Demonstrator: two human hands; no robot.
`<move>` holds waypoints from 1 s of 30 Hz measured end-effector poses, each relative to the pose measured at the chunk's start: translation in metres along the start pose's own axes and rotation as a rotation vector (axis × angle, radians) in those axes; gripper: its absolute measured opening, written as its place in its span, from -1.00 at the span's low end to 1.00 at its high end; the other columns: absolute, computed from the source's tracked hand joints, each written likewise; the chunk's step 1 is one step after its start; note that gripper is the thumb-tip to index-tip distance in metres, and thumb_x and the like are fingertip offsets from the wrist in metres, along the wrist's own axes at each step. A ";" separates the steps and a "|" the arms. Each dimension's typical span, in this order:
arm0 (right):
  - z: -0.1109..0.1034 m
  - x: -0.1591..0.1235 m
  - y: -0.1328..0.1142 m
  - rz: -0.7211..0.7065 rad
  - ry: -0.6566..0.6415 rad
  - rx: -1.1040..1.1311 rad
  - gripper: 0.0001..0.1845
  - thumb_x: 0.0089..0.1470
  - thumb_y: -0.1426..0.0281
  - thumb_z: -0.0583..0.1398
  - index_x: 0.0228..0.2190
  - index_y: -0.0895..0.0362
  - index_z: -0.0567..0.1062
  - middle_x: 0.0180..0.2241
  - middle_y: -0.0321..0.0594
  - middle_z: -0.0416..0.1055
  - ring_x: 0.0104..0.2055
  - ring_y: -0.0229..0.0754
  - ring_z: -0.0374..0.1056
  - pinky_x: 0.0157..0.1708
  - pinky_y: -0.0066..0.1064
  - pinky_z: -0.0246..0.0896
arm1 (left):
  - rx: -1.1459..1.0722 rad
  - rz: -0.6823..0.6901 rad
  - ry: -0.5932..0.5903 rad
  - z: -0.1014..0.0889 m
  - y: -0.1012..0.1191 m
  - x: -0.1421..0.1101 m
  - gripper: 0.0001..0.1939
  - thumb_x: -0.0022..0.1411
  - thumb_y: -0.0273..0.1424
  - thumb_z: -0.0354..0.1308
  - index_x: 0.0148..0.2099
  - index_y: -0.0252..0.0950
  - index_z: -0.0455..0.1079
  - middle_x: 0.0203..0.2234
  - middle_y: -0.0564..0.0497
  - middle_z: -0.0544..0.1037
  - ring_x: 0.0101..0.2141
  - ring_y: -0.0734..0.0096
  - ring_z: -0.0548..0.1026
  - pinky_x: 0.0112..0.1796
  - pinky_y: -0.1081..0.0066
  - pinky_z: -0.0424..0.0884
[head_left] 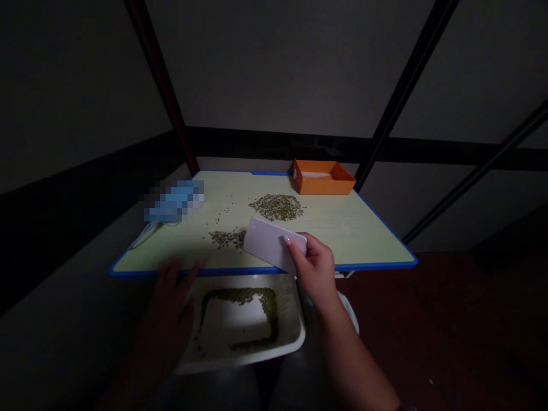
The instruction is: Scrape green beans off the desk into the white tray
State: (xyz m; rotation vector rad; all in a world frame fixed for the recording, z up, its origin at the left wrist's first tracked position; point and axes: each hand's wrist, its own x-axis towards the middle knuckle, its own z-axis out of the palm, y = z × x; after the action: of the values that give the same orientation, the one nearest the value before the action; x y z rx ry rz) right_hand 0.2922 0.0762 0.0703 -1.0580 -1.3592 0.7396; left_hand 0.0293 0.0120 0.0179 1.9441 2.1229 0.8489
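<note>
The small green and brown grains lie in 3 places. The larger heap (278,206) sits around the middle of the counter (363,242), toward its far edge. A smaller, looser patch (226,238) lies nearer the front edge, left of centre, with a few strays trailing off its far side. The rest are in the white basin (293,337) below the front edge, banked along its inner sides around a mostly bare middle. By eye, the grains look only partly gathered: 2 groups remain on the counter, though how the amounts compare is hard to judge.

The right hand (319,265) is closed on a flat white card (268,242), thumb on top, its left end right at the smaller patch. The left hand (171,308) is in deep shadow by the front edge, at the basin's left side, fingers loosely spread with nothing visible in them; whether it touches the basin, I cannot tell.

An open orange box (327,186) stands at the far right corner, apart from the grains. A blurred blue item (173,202) lies along the left edge. Neither blocks the stretch between the smaller patch and the front edge, but dim light hides detail there.
</note>
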 end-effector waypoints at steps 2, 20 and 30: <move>0.004 0.002 0.001 0.011 -0.014 -0.004 -0.70 0.11 0.18 0.21 -0.47 0.15 0.52 -0.57 -0.35 0.37 -0.50 -0.29 0.22 -0.52 -0.50 0.08 | -0.009 -0.016 -0.004 -0.002 -0.003 -0.001 -0.47 0.29 -0.28 -0.15 0.29 -0.13 0.17 0.42 -0.16 -0.05 0.39 0.05 -0.18 0.32 -0.13 -0.04; 0.014 0.002 -0.009 -0.011 -0.186 0.031 -0.68 0.10 0.17 0.26 -0.52 0.14 0.50 -0.59 -0.36 0.30 -0.53 -0.31 0.16 -0.56 -0.52 0.03 | -0.068 -0.080 0.073 -0.009 -0.027 -0.010 -0.44 0.29 -0.25 -0.13 0.32 -0.14 0.10 0.43 -0.13 -0.08 0.39 0.06 -0.16 0.32 -0.11 0.00; 0.035 0.006 -0.004 -0.081 -0.072 -0.099 -0.71 0.12 0.17 0.23 -0.46 0.14 0.55 -0.56 -0.32 0.38 -0.50 -0.26 0.22 -0.51 -0.49 0.12 | -0.090 -0.143 0.051 -0.014 -0.032 -0.013 -0.44 0.30 -0.23 -0.18 0.33 -0.11 0.07 0.43 -0.06 -0.06 0.39 0.12 -0.19 0.32 -0.06 0.02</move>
State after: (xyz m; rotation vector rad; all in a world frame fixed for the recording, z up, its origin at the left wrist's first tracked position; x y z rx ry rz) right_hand 0.2581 0.0855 0.0733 -1.0554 -1.5049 0.6616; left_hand -0.0030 -0.0046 0.0107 1.7216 2.1807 0.9576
